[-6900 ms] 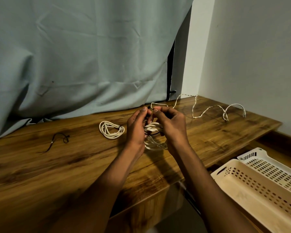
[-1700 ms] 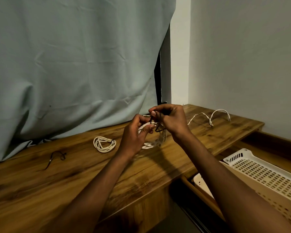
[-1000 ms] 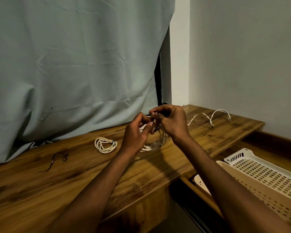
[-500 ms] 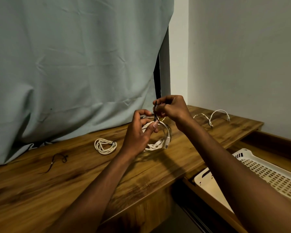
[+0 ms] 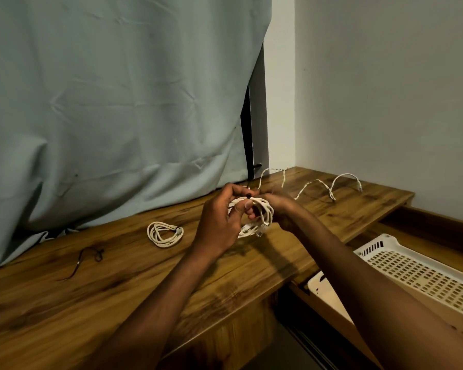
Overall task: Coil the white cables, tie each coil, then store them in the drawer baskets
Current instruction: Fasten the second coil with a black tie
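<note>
Both hands [image 5: 247,209] have lowered, still gripping the white coiled cable [image 5: 262,217], its dark tie now cinched.

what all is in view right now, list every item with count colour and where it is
coil in hand: 1, white, held up over the middle of the desk by both hands
tied coil: 1, white with a dark tie, lying on the desk left of the hands
loose cable: 1, white, twisted, strung out across the far right of the desk
spare tie: 1, dark, lying on the desk at the left
desk: 1, brown wood grain, across the foreground
baskets: 2, white and cream, perforated, in the open drawer at lower right
curtain: 1, pale grey-green, behind the desk
wall: 1, white, at the right
left hand: 1, gripping the coil's left side
right hand: 1, gripping the coil's right side
</note>
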